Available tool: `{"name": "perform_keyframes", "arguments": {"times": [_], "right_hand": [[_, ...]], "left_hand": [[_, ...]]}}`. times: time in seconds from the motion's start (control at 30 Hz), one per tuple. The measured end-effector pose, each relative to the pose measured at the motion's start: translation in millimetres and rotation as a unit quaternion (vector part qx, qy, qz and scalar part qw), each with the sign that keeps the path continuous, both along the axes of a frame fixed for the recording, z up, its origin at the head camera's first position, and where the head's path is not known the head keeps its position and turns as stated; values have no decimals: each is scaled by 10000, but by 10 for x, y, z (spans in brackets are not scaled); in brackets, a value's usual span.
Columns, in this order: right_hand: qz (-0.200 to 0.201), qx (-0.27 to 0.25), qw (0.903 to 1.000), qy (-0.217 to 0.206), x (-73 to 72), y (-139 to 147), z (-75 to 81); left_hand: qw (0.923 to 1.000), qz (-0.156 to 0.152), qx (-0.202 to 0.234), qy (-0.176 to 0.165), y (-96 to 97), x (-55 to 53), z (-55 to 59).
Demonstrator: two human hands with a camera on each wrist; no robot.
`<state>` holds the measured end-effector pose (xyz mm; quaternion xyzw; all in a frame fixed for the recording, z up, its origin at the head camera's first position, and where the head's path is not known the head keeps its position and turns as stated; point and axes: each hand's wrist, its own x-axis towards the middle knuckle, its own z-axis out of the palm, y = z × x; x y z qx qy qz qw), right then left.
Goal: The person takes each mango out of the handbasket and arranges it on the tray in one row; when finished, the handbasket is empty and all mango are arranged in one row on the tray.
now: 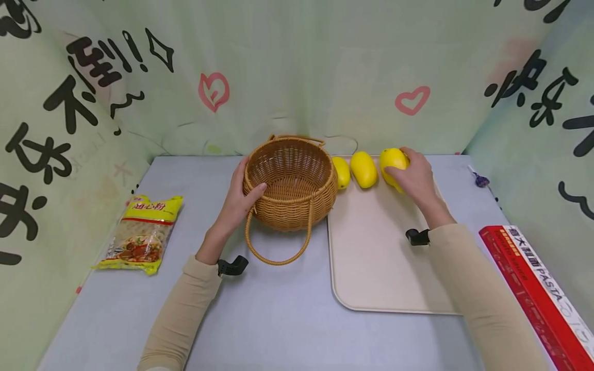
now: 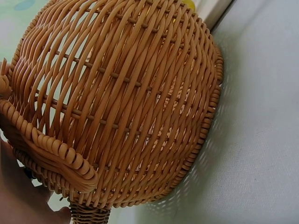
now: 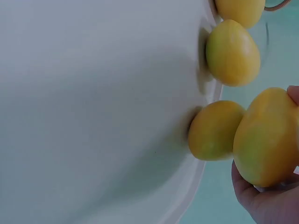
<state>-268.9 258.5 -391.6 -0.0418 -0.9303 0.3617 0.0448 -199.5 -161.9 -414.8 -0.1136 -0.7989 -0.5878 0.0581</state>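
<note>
A round wicker basket [image 1: 290,211] stands left of a cream board [image 1: 385,257], its opening tilted toward me and its looped handle [image 1: 278,263] hanging down in front. My left hand [image 1: 238,198] grips the basket's left rim, thumb over the edge; the left wrist view shows the woven side [image 2: 135,102] up close. At the board's far right, my right hand [image 1: 415,178] holds a yellow mango [image 3: 266,140]. Close against it, another mango [image 3: 215,133] sits on the board. Two more mangoes, one in the middle [image 1: 364,169] and one beside the basket [image 1: 341,172], line the far edge.
A yellow-and-clear food bag [image 1: 144,234] lies on the table at left. On the right is a long red pasta box [image 1: 538,293], under and beside my right sleeve. A small purple object [image 1: 481,180] lies near the right edge. Printed curtains [image 1: 301,67] enclose the table.
</note>
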Motion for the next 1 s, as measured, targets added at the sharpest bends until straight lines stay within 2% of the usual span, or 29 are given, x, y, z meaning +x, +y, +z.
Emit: {"name": "perform_keyframes", "arguments": {"times": [0.17,0.33,0.47,0.57,0.77,1.0], "right_hand": [[-166,-722,9970,-243,15,73,7],[-593,-1577,9833,-682,0,136,-23],[-906,-1851,9755,-777,-16,209,-74],[-1009,-1701,9777,-710,-30,265,-133],[-834,-787,9925,-418,-70,322,-306],[-600,-320,9955,-665,-58,293,-365]], "left_hand": [[10000,13,-27,0,5,0,-2],[10000,2,-53,-54,1,-7,-2],[9999,-56,-31,-144,49,116,206],[9998,-88,-44,-187,87,215,364],[9997,-58,-60,-214,85,212,356],[9998,-58,-73,-195,90,219,358]]}}
